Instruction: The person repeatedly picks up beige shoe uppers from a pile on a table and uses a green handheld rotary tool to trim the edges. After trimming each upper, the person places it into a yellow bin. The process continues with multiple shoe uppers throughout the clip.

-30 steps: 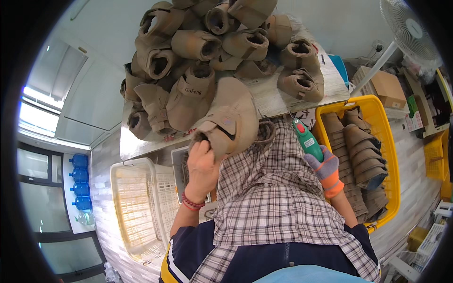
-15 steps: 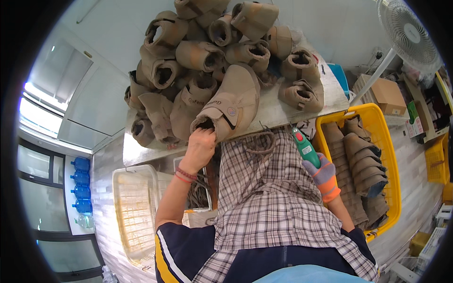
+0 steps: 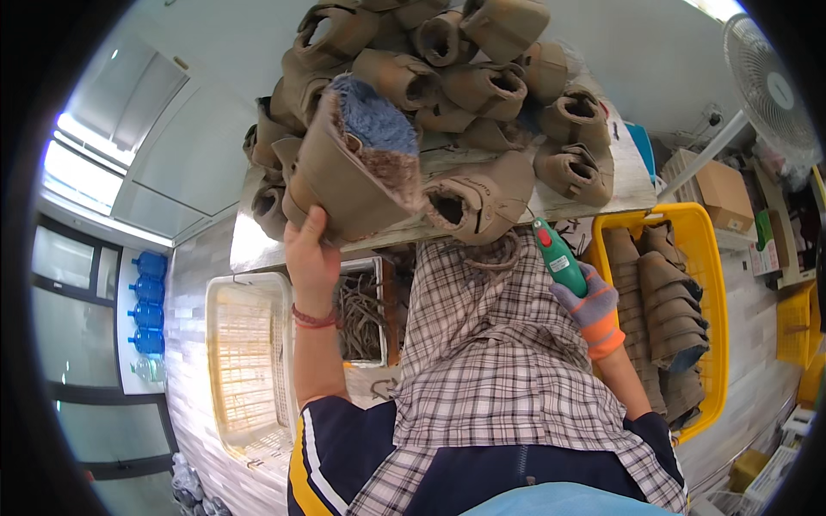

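Observation:
My bare left hand [image 3: 311, 249] is closed on the lower edge of a brown shoe upper [image 3: 344, 185], raised at the left front of the table. Its blue and brown fleece lining faces up and to the right. A grey and orange work glove covers my right hand [image 3: 589, 305], which grips a green handheld power tool [image 3: 559, 258] with a red button, its tip pointing up toward the table edge. Between the two hands, a brown shoe [image 3: 486, 202] lies on its side at the table's front. Behind it is a heap of similar brown pieces [image 3: 400, 77].
On my right stands a yellow basket [image 3: 721, 327] with stacked brown uppers. A white crate [image 3: 213, 344] sits at the left, beside a smaller bin of brown strips [image 3: 361, 314]. A plaid apron [image 3: 482, 370] covers my lap. A fan [image 3: 774, 86] stands at the far right.
My left hand has come out of the shoe opening and moved left; it now holds a shoe upper up. The shoe lies lower on the table. The right hand keeps the tool.

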A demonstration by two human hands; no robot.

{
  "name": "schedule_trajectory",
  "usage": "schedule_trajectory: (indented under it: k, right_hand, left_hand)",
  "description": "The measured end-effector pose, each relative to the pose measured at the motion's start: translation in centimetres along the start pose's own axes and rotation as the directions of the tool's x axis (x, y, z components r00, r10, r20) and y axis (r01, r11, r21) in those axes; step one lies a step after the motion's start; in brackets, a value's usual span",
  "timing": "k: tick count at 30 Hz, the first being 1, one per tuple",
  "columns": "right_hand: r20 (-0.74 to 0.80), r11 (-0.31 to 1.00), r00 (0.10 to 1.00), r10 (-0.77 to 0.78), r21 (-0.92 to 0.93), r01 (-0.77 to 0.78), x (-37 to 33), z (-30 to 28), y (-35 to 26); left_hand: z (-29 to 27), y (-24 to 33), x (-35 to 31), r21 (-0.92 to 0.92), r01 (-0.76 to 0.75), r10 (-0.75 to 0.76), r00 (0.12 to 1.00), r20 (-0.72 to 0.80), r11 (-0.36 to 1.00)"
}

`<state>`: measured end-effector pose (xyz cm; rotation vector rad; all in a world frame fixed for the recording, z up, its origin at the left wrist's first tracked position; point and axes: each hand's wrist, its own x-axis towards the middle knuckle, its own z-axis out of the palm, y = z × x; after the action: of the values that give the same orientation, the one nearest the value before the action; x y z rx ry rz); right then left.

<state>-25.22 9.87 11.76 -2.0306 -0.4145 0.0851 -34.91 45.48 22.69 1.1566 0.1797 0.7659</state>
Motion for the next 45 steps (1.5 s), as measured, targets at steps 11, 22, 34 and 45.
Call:
schedule_trajectory:
  k: [11, 22, 34, 45]
  right_hand:
    - [-0.077, 0.622, 0.653, -0.754, -0.406, 0.670, 3.9, -2.1, -3.7]
    - [-0.025, 0.581, 0.647, -0.762, -0.465, 0.667, 4.4, -3.3, -2.5]
    - [-0.015, 0.586, 0.632, -0.775, -0.390, 0.710, 4.8, -3.1, -3.1]
    - [-0.053, 0.629, 0.643, -0.764, -0.283, 0.724, 4.5, -2.8, -5.6]
  left_hand:
    - [-0.2, 0.0, 4.8, -0.625, 0.501, -0.477, 0.850, 0.224, 0.599]
    - [0.8, -1.7, 5.2, -0.573, 0.570, -0.555, 0.801, 0.225, 0.589]
    - [1.9, -3.4, 4.9, -0.633, 0.656, -0.575, 0.726, 0.378, 0.411]
    - [3.9, -3.1, 3.6, -0.579, 0.648, -0.532, 0.753, 0.388, 0.494]
